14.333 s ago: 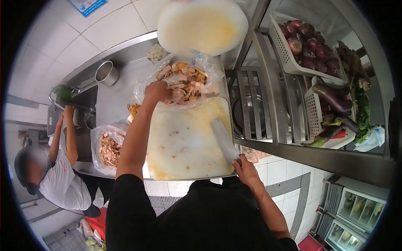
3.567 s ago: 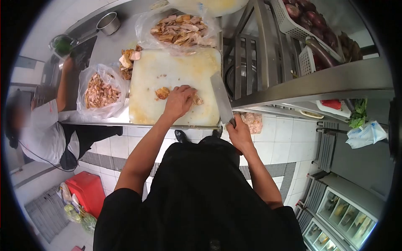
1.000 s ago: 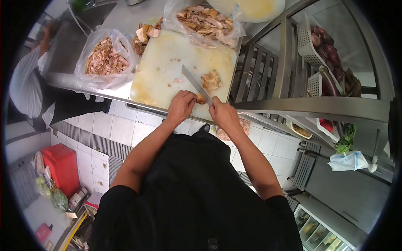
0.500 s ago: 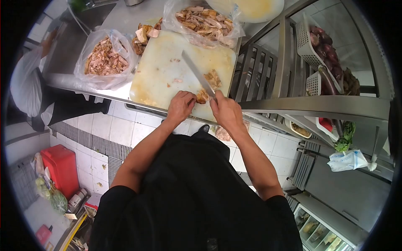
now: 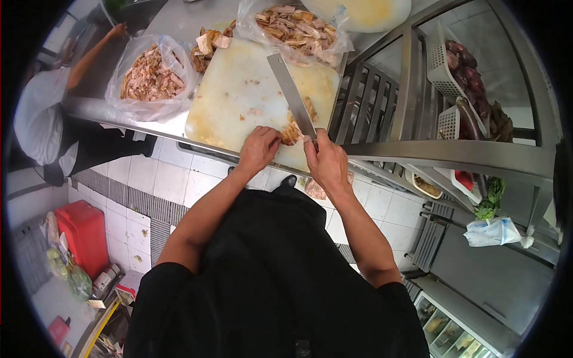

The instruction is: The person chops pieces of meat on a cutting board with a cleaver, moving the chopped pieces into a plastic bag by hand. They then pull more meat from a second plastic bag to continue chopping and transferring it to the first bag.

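My right hand is wrapped round the handle of a knife, whose broad blade points up and to the left over the cutting board. Browned meat lies on the board beside the blade, partly covered by it. The curled fingers of my left hand press on the left end of this meat. Small scraps are scattered on the board. A plastic bag of chopped meat sits left of the board, and another bag of sliced meat rests at its far edge.
Browned meat chunks lie at the board's upper left. Another person stands at the sink on the left, arm stretched out. On the right is a metal rack with baskets of onions and eggplant. A red bin stands lower left.
The knife blade has turned more upright and shows its flat side, and my right hand has shifted slightly. At the left, the other person's arm has come into view, stretched toward the sink.
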The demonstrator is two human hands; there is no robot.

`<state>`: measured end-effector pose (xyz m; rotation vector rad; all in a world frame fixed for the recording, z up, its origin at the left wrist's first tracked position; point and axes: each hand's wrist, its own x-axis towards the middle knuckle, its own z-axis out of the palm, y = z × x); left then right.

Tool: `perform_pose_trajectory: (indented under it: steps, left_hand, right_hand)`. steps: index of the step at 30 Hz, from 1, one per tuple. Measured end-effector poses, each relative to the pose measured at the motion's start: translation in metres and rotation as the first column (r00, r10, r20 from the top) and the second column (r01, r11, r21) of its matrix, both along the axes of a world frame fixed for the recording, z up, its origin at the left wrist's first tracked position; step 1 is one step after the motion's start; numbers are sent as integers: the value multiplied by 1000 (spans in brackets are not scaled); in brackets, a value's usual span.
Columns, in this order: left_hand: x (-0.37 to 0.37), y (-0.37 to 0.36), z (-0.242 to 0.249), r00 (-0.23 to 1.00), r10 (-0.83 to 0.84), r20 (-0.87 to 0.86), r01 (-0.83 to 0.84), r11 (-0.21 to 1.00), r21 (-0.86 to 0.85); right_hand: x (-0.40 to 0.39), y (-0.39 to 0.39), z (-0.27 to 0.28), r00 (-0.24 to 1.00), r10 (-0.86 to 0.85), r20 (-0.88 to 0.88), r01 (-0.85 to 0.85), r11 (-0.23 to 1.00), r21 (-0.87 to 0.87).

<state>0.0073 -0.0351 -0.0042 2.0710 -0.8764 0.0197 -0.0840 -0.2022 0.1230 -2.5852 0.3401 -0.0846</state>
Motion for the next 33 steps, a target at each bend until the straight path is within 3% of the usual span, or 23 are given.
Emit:
perform_pose_trajectory:
  steps: [2,4,8,10,14,17,22,26,29,33]
  left_hand:
    - [0,0,-1,1000,7,1,-7,1000,-4]
    - [-1,0,-5,1000,0,-8,0,1000,-15]
    - [1,2,-1,1000,-9,-11,8,999,-49]
    - [0,1,-2,1000,-5,-16,4,999,-45]
    - [1,1,-2,1000,-8,-3,8,999,-47]
    - [0,2,-2,1000,5,-9,-6,998,-69]
    - [0,2,-3,1000,1,0,-1,1000,-31]
    - [0,0,-4,1000,5,7,-4,999,-44]
    - [0,2,-1,1000,6,16,-5,999,-52]
    - [-1,1,-1,1000,19,20,-18,999,-37]
  right_hand:
    - [-1,-1,-15,1000,-23,-1,23,999,30]
    - [-1,-5,-41,977,113,-180,-132,986,-98]
    - [1,-4,-12,989,87,-119,-95,994,-63]
    - [2,2,7,999,-24,-33,25,1000,10]
    - [-2,2,-34,997,3,-72,-1,1000,31]
    - [2,1,-34,979,110,-172,-129,986,-104]
    - [5,13,11,999,-26,-19,27,999,34]
    - [1,2,-40,982,61,-178,-74,995,-65]
    - [6,4,-19,980,82,-184,-96,993,-67]
    - [8,10,4,997,-31,-64,34,999,37]
